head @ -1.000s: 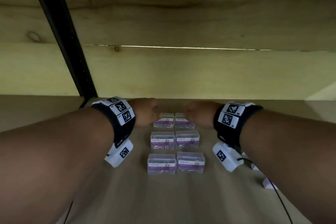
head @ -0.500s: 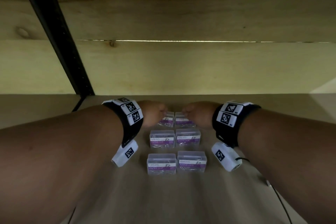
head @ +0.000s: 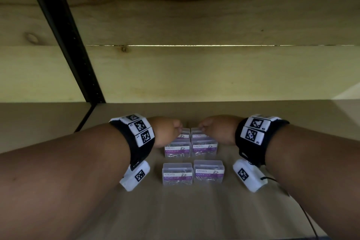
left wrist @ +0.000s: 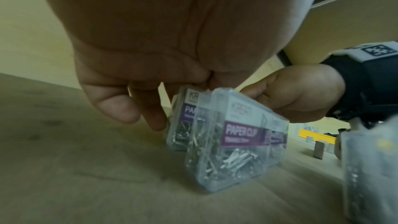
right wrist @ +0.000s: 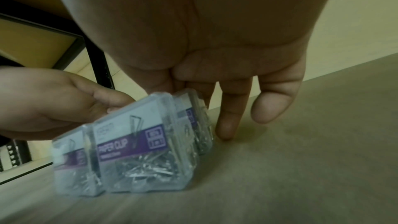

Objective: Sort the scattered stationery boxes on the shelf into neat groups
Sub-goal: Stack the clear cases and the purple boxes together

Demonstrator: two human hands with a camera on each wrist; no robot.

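Six small boxes of clear hard plastic, rounded at the corners and banded with a white and purple "PAPER CLIP" label, stand on the matte tan shelf board (head: 194, 210) in two columns of three rows, and loose silver wire clips lie heaped inside each one. The near pair (head: 192, 174) sits between the two forearms, a gap apart from the middle pair (head: 191, 148); the far pair lies right under the fingertips and seems to touch the middle pair, though the hands cover much of it. Both arms reach forward, palms down, wrists wrapped in black bands with white coded tags. The left hand (head: 165, 132) curls its fingers (left wrist: 150, 118) down along the outer side of the far left box (head: 185, 132), thumb on top, holding it. The right hand (head: 216, 130) mirrors it on the far right box (head: 196, 132), fingers (right wrist: 226, 125) pointing down beside the box's outer face and reaching the board, little finger bent and free. The two held boxes stand side by side, touching or nearly so. Beyond the fingertips rises a back wall (head: 194, 76) of pale knotty planks, and a black metal upright (head: 66, 41) slants off beyond the left hand.
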